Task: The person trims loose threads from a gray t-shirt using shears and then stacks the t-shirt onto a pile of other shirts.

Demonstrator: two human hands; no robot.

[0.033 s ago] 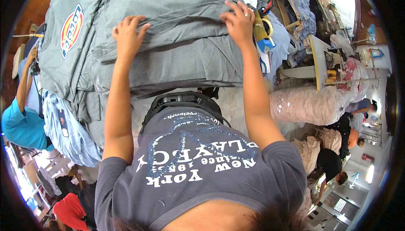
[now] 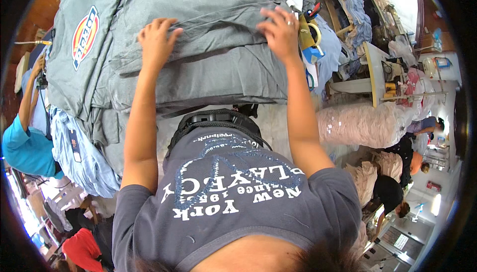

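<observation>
Pressing both hands on a folded grey shirt (image 2: 218, 48).
Left hand (image 2: 158, 41) and right hand (image 2: 280, 31) lie flat, fingers released, grasping nothing.

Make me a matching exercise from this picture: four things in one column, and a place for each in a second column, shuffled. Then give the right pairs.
Things
1. left hand
2. right hand
3. round patch
4. yellow tool

Places
A. on a grey garment at the left side of the pile
B. just right of the ringed hand, at the pile's edge
C. flat on the folded grey fabric, fingers spread, nearer the patch
D. on the folded grey fabric, wearing a ring, nearer the pile's right edge

Pairs: 1-C, 2-D, 3-A, 4-B
</observation>
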